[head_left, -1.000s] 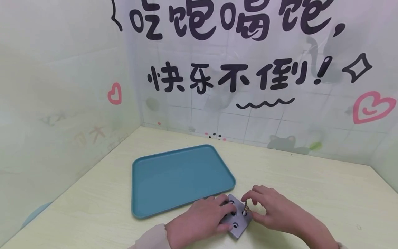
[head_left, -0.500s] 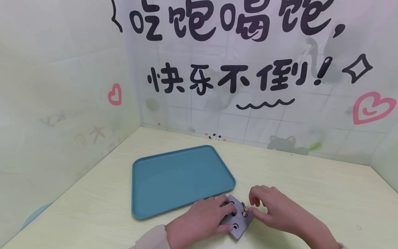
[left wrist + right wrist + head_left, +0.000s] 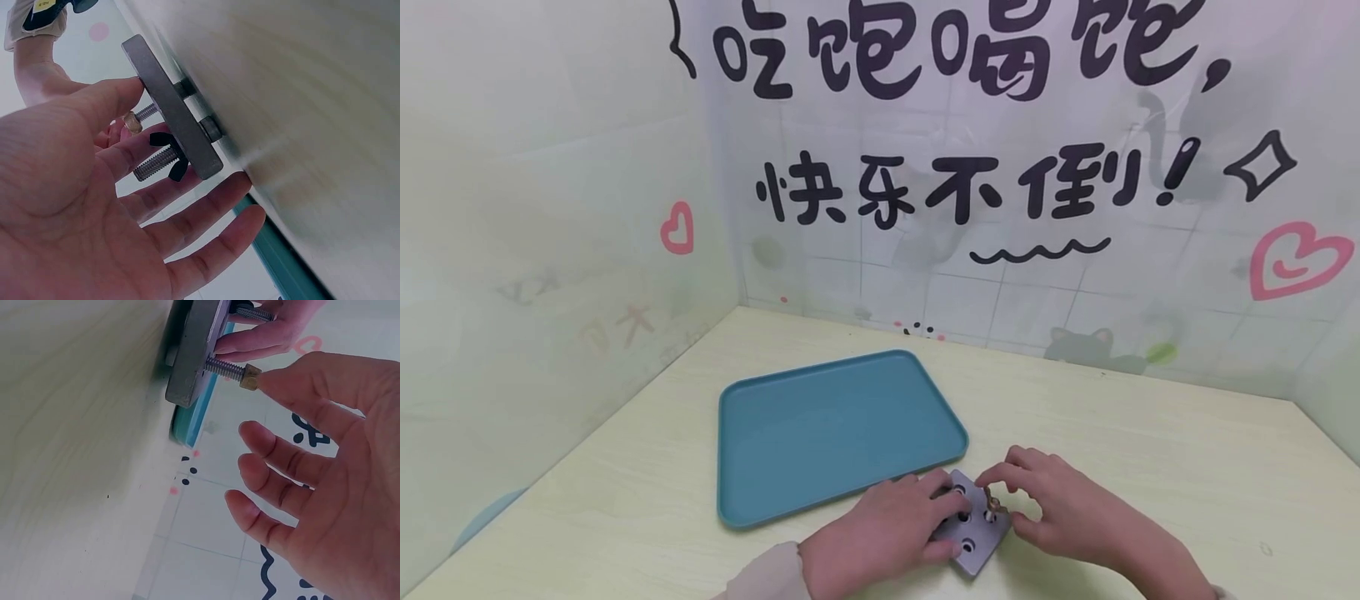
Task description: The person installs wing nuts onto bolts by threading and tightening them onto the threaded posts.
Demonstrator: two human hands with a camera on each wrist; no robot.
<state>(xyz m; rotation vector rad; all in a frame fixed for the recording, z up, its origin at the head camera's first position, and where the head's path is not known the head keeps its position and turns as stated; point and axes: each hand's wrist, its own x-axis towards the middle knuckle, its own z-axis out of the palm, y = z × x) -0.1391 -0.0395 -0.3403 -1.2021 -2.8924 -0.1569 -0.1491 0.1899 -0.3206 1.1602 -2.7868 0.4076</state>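
Observation:
A grey metal plate point(image 3: 986, 540) with several holes lies near the table's front, raised on dark bolt heads point(image 3: 211, 129) underneath. My left hand point(image 3: 887, 529) holds it, thumb on the near edge and fingers spread over the far side. Threaded bolts stick up through the plate. One carries a black wing nut point(image 3: 179, 169) close to the plate, under my left hand. At the tip of another bolt point(image 3: 225, 368) sits a brass wing nut point(image 3: 250, 377). My right hand point(image 3: 1067, 504) pinches this brass nut between thumb and index finger; its other fingers hang loosely bent.
Just behind the plate and left hand lies a blue tray point(image 3: 842, 417) with a raised rim. A printed white sheet point(image 3: 880, 275) stands as a wall at the back, with another wall point(image 3: 550, 250) on the left. The pale wooden table point(image 3: 1187, 450) extends to the right.
The right index finger drew back from the brass wing nut, then came forward to it again; the nut's wings have turned. The left hand and the plate have stayed put.

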